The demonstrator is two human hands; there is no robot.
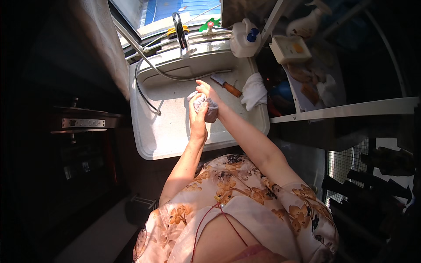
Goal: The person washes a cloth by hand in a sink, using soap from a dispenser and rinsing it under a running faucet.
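Over the sink basin (171,131), a crumpled grey cloth (212,110) is squeezed between my two hands. My left hand (197,120) wraps it from the near left, with the thumb lying across the folds. From the right, my right hand (210,93) presses against the same cloth, its fingers reaching past it toward the tap. Its palm is partly hidden by the cloth and my left fingers. A scrub brush with a wooden handle (232,89) lies in the basin just right of my hands. A white cloth (255,91) drapes over the basin's right rim.
A chrome faucet (180,34) rises at the back, below a window. A grey hose (171,77) crosses the basin, and a black hose (138,85) curves along its left side. A white jug (245,39) stands at the back right. Beside it, a shelf holds a plastic tray (289,56).
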